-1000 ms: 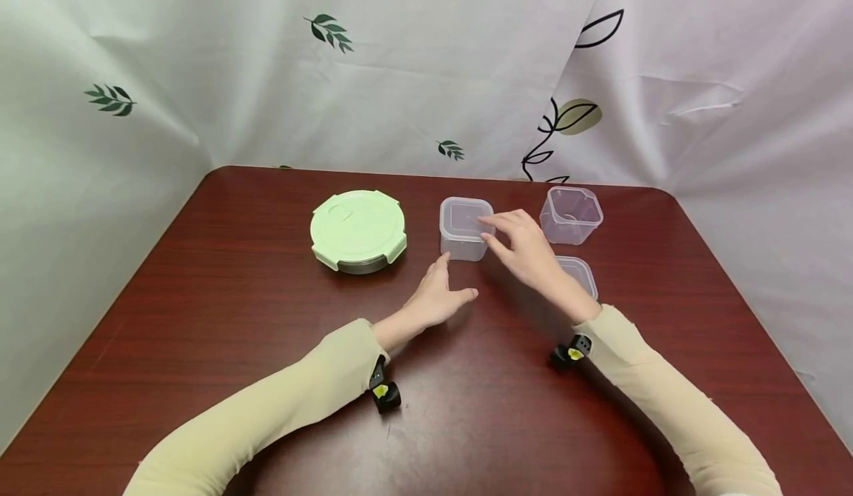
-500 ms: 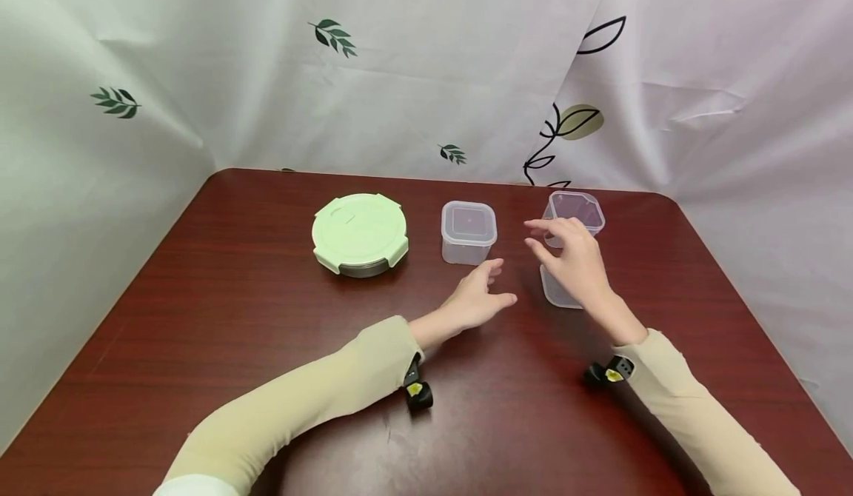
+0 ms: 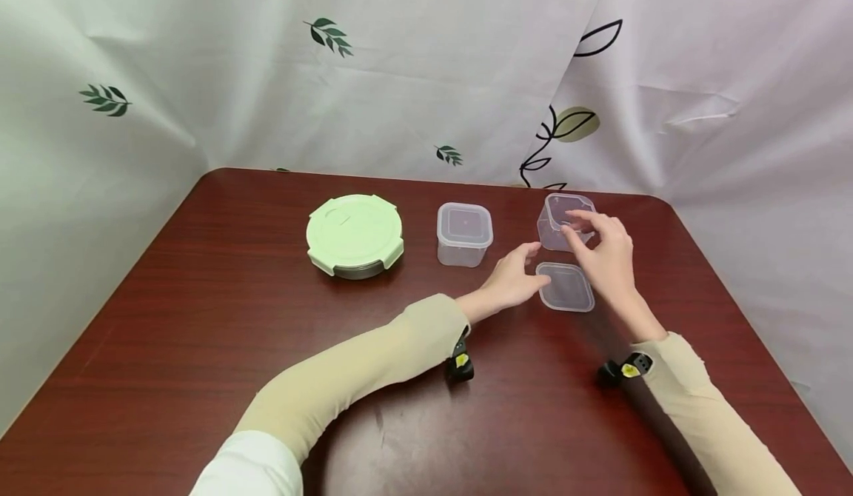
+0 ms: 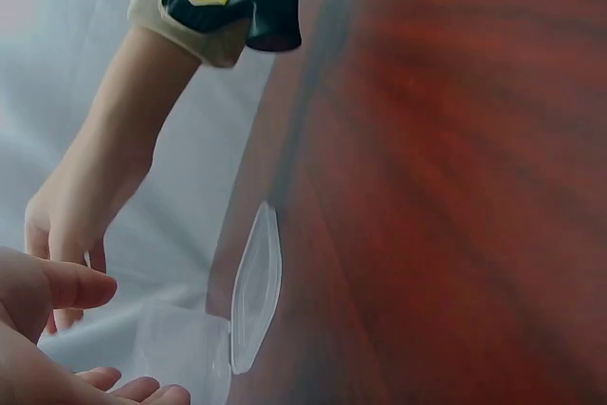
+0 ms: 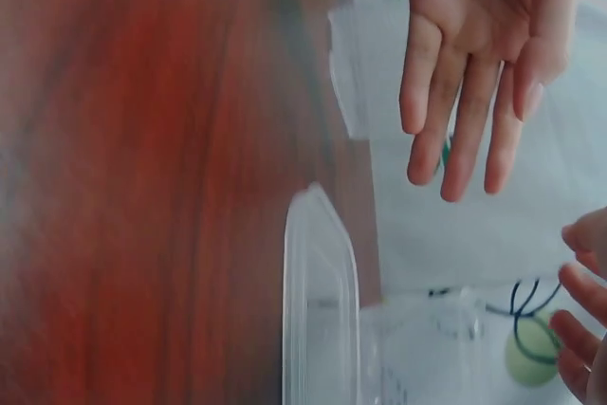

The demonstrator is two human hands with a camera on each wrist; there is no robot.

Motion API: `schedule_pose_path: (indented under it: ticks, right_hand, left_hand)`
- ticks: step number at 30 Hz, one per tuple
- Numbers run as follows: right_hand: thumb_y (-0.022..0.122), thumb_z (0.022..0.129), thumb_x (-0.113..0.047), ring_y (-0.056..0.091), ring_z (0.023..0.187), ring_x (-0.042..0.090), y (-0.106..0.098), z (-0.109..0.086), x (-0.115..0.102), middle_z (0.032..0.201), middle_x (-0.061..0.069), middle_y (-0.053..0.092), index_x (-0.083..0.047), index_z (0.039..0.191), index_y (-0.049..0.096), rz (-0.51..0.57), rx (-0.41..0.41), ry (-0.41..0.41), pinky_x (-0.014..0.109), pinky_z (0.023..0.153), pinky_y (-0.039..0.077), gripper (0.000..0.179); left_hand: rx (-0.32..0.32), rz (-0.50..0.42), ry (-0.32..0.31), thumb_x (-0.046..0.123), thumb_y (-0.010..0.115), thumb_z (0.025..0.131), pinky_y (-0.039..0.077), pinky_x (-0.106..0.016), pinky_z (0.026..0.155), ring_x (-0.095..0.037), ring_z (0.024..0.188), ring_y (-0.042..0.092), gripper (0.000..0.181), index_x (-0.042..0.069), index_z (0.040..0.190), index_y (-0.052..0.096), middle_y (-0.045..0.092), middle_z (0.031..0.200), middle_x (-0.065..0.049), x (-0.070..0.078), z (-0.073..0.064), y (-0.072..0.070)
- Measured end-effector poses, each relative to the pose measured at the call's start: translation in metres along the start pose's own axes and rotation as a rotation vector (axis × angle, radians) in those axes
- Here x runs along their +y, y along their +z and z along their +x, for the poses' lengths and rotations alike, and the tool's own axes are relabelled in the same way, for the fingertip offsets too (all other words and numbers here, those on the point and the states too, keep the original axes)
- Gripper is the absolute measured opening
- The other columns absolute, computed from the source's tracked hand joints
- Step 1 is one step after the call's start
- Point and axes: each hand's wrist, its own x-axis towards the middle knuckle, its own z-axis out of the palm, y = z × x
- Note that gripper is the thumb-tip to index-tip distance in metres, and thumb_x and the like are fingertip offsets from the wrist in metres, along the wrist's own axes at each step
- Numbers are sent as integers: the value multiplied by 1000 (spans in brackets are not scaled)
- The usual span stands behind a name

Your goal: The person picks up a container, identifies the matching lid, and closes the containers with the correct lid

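An open clear plastic container (image 3: 554,235) stands at the table's back right, and its flat clear lid (image 3: 566,289) lies just in front of it. My right hand (image 3: 605,255) is over the container's right side, fingers loosely bent with nothing between them; the left wrist view shows this hand (image 4: 90,187) above the container (image 4: 180,348). My left hand (image 3: 513,279) reaches in from the left, beside the lid. In the right wrist view the left hand's (image 5: 479,64) fingers are straight and hold nothing. Whether either hand touches the container cannot be told.
A second clear container (image 3: 464,235) with its lid on stands left of the hands. Farther left is a round container with a pale green clip lid (image 3: 355,233). All stand on a dark red wooden table (image 3: 200,296), with a white patterned curtain (image 3: 400,96) behind.
Both hands have moved right, away from the lidded square container and toward the open one. The lid on the table, partly covered by the right hand before, now shows fully.
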Motion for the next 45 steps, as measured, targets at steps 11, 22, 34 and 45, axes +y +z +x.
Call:
schedule_pose_path:
  ticks: [11, 22, 34, 45]
  right_hand:
    - [65, 87, -8, 46, 106, 34, -9, 18, 34, 118, 23, 59, 1, 125, 59, 28, 99, 243, 32, 88, 30, 39]
    - [48, 98, -27, 40, 130, 41, -10, 24, 43, 145, 25, 39, -3, 147, 33, 24, -109, 519, 52, 107, 33, 57]
    - [41, 101, -28, 48, 130, 36, -6, 23, 40, 146, 20, 45, -1, 146, 36, 79, -183, 554, 48, 106, 39, 53]
    - [44, 100, -26, 53, 124, 34, 1, 19, 36, 140, 21, 50, -1, 142, 43, 100, -196, 507, 42, 100, 44, 49]
  left_hand:
    - [65, -28, -15, 16, 64, 88, 41, -29, 107, -23, 133, 46, 66, 7, 147, 35, 46, 146, -11, 1, 39, 8]
    - [86, -40, -35, 18, 67, 84, 39, -29, 109, -21, 135, 44, 75, 8, 149, 31, 44, 148, -8, 1, 66, 17]
    - [45, -63, -44, 18, 68, 85, 39, -29, 109, -20, 136, 43, 78, 9, 151, 27, 41, 151, -7, -2, 76, 21]
    - [59, -76, -29, 14, 66, 86, 38, -30, 110, -21, 137, 41, 73, 7, 149, 30, 41, 149, -10, -5, 72, 20]
